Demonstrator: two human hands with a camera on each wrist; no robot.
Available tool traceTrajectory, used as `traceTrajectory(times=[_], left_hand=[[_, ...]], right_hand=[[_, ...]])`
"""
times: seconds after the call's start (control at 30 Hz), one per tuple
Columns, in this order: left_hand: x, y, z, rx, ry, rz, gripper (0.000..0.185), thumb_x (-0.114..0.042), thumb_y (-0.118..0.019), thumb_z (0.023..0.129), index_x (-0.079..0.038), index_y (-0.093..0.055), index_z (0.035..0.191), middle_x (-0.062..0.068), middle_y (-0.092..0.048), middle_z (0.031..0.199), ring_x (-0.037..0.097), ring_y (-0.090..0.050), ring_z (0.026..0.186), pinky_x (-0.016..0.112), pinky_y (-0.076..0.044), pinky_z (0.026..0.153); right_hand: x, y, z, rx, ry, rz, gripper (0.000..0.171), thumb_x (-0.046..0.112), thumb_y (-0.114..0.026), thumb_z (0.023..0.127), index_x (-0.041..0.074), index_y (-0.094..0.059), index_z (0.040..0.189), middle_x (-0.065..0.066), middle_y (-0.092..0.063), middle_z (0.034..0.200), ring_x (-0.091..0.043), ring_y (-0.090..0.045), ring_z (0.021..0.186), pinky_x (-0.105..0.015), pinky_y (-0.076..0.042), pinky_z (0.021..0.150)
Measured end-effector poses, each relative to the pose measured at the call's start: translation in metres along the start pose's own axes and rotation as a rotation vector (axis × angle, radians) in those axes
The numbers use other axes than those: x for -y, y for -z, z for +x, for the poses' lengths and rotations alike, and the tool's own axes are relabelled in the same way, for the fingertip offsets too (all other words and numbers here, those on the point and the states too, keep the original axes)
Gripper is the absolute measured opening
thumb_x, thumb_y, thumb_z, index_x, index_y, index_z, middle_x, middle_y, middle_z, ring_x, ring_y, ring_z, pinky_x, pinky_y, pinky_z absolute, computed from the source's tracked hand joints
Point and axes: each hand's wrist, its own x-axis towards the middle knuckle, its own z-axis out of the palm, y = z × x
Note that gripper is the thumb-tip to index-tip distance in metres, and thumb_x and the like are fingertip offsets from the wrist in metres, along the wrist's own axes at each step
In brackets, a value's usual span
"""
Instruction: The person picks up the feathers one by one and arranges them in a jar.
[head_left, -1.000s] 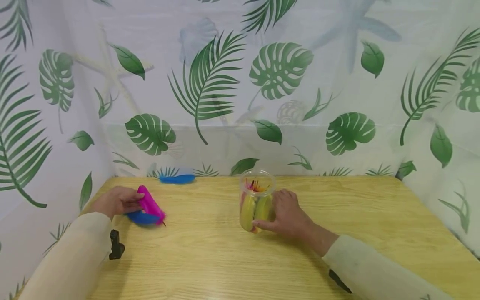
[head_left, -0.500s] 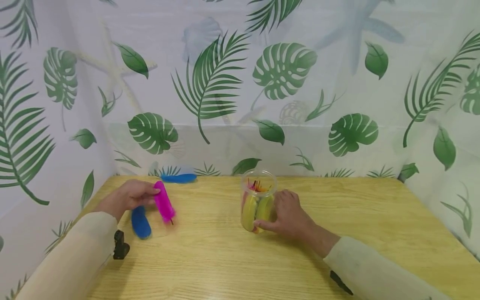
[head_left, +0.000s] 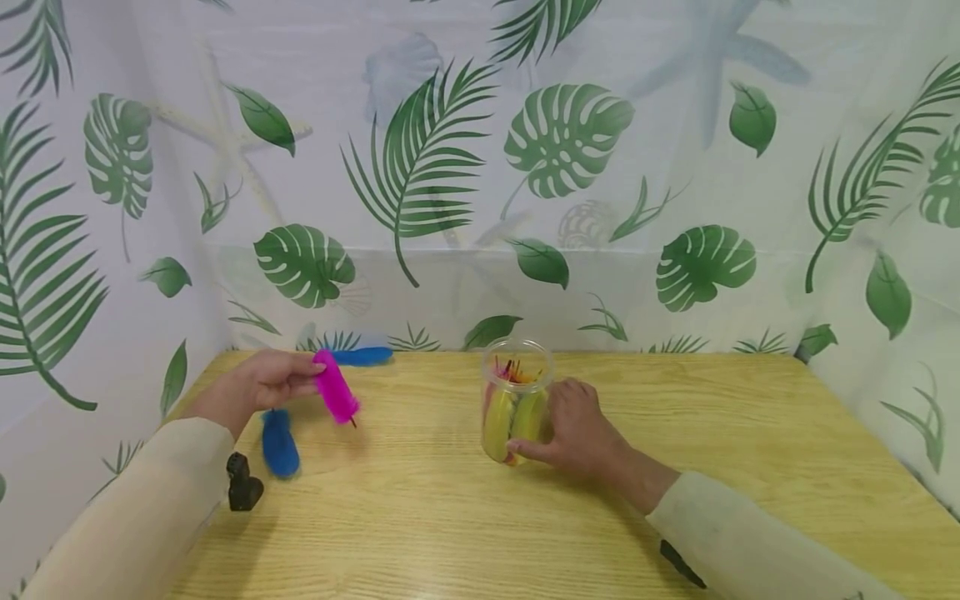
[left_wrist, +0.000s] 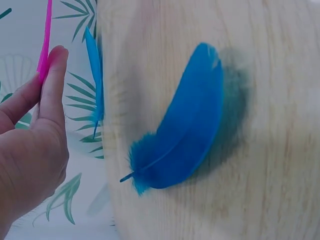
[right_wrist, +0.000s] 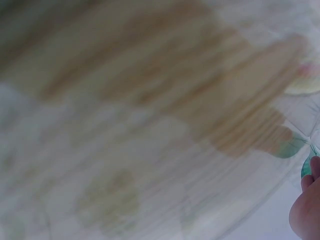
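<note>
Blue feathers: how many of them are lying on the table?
2. One blue feather lies near the left hand, which holds a pink feather. The other blue feather lies at the table's far edge. More may be hidden in the jar, held by the right hand.

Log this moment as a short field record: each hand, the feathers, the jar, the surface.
left hand: pinches the pink feather, lifted off the table
right hand: grips the side of the clear jar
jar contents: yellow feathers plus other colours, quills up
blue feather near left hand: lies flat on the table
second blue feather: lies at the table's back edge
surface: wooden table
</note>
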Motion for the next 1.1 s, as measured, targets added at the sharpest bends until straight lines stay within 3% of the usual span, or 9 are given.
traceTrajectory(times=[0.2,0.4,0.53,0.9,1.1], left_hand=[[-0.006,-0.006,0.001,0.040,-0.005,-0.006,0.019,0.003,-0.047,0.102,0.005,-0.047,0.121,0.006,-0.073,0.087,0.017,-0.074,0.081,0.031,-0.060,0.078],[-0.013,-0.021,0.000,0.061,-0.031,0.033,0.048,0.003,-0.047,0.102,0.013,-0.029,0.145,0.005,-0.070,0.092,0.016,-0.073,0.085,0.032,-0.059,0.081],[-0.020,-0.034,-0.001,0.061,-0.031,0.053,0.057,0.002,-0.047,0.102,0.012,-0.019,0.152,0.004,-0.070,0.093,0.016,-0.073,0.086,0.031,-0.058,0.083],[-0.036,-0.075,-0.003,0.069,-0.088,0.101,0.051,0.004,-0.049,0.101,0.014,-0.031,0.147,0.003,-0.071,0.091,0.015,-0.073,0.084,0.029,-0.059,0.080],[-0.045,-0.098,-0.005,0.066,-0.096,0.133,0.049,0.003,-0.051,0.100,0.013,-0.035,0.146,0.005,-0.066,0.101,0.016,-0.071,0.088,0.033,-0.056,0.091]], right_hand=[[0.000,0.000,0.001,-0.003,0.004,-0.005,0.090,0.066,-0.070,0.079,0.001,-0.050,0.137,-0.010,-0.061,0.114,-0.028,-0.049,0.109,-0.054,-0.031,0.107],[0.001,0.001,0.000,0.009,-0.015,-0.004,0.087,0.065,-0.071,0.079,0.000,-0.051,0.134,-0.009,-0.059,0.111,-0.028,-0.048,0.109,-0.054,-0.030,0.108],[0.002,0.001,0.000,0.008,-0.017,-0.013,0.086,0.066,-0.070,0.079,0.000,-0.051,0.132,-0.010,-0.059,0.110,-0.028,-0.048,0.109,-0.053,-0.030,0.109],[0.002,0.001,0.001,0.018,-0.023,-0.008,0.087,0.066,-0.070,0.080,0.000,-0.052,0.133,-0.010,-0.061,0.113,-0.029,-0.049,0.111,-0.054,-0.029,0.110],[0.003,0.002,0.001,0.020,-0.026,0.002,0.086,0.065,-0.071,0.080,0.001,-0.052,0.134,-0.009,-0.061,0.114,-0.029,-0.049,0.112,-0.054,-0.029,0.110]])
